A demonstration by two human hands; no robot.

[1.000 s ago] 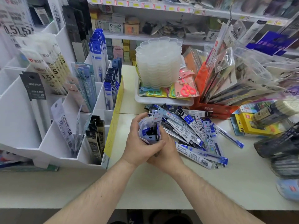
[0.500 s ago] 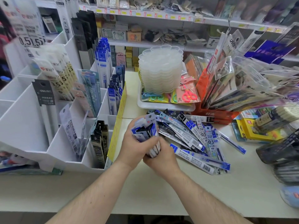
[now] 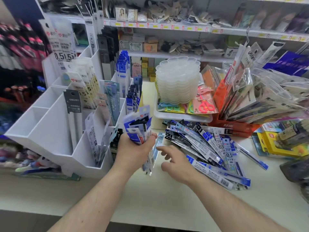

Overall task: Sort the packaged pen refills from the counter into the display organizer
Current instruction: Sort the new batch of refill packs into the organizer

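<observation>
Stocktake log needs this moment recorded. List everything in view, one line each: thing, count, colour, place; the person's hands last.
display organizer: one, white, counter left, compartments partly filled.
bundle of refill packs: one, blue and white, upright in the left hand.
loose refill packs: a pile, too many to count, blue, black, white; counter centre-right.
stacked trays: one stack, translucent white, behind the pile.
scissors pack: one, pink, beside the stack.
orange box: one, right, holding bagged goods.
counter: one, pale.
left hand: grips the bundle.
right hand: fingers loosely spread, above counter, holding nothing.
</observation>
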